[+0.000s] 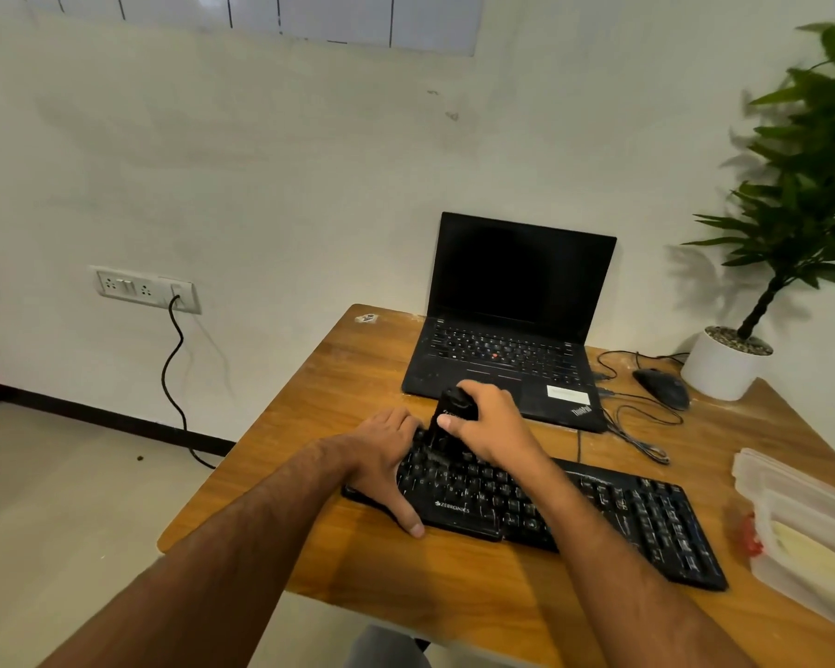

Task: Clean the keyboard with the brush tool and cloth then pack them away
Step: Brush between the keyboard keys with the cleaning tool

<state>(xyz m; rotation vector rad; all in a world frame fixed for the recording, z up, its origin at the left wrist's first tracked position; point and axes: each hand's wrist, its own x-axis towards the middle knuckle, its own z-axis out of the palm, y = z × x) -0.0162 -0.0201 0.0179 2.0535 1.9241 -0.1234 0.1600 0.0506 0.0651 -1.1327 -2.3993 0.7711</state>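
Black brush tool (447, 429) in right hand (495, 424) — bristles on ridged keyboard (598, 518).

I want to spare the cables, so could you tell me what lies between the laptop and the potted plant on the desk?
In the head view, a black mouse and loose cables lie between the laptop and the potted plant.

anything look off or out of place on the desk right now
Only slightly: the keyboard lies skewed across the table, not square to the laptop, and mouse cables sprawl loosely beside it. No visible spill or damage.
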